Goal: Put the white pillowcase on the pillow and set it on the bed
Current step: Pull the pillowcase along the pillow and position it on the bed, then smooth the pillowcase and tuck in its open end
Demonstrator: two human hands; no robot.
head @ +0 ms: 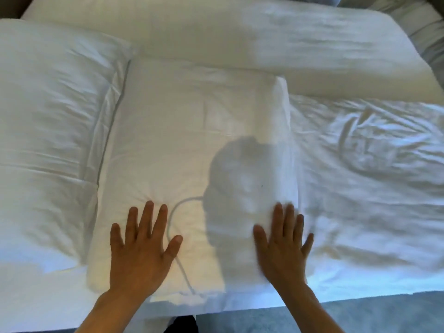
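Left hand [141, 239] and right hand [283, 239], both flat and spread, palms down, grasping nothing. Each presses on the near end of the pillow [192, 140], the left toward its left half, the right close to its right edge; the right hand is blurred, so its fingertips cannot be placed exactly. The pillow lies lengthwise away from the viewer on the bed [360, 224], its near end at the mattress edge. It appears to be already inside the white pillowcase [281, 121], whose cloth forms a raised fold along the right side and a loose hem at the near end. A shadow of the person's head falls across the cloth between the hands. To the left, touching the pillow's long side, lies a second cased pillow [48, 116]; beyond, across the head of the bed, lies a long white bolster [264, 39]. The sheet to the right is rumpled. Judgement: the casing step looks complete; smoothing is in hand. What seems left is tidying the open end and, perhaps, moving the pillow to its final place.
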